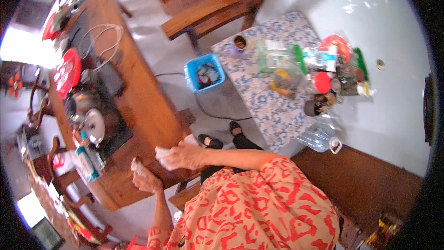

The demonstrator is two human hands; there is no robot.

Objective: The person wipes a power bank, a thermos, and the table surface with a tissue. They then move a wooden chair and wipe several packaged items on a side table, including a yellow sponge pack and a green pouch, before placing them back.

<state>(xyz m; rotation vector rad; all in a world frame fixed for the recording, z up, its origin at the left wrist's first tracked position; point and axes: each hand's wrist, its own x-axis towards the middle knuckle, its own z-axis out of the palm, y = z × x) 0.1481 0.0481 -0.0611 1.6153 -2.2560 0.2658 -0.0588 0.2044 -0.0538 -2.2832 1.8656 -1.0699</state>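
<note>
Right hand (187,156), in the head view, closed around a bunched white cloth (164,157), over the near end of the wooden table (138,97) as seen from above. Left hand (148,184) also gripping, on a whitish wad (137,166), a little nearer and to the left, over the same end. A visible gap between the two bits; with the blur, no telling the material, nor any contact with the wood.

Probably in hand: handling the cloth, perhaps for wiping. For the next move, judging from here, a need for a firm hold on both pieces, a low, level reach, and care around the bottle (87,164) to the left and the lid (95,126) beyond. Farther along on the left, a red tray (68,71). To the right of the table, on the floor, a blue basket (187,75); farther right, a floral tabletop (252,83) with packets.
</note>
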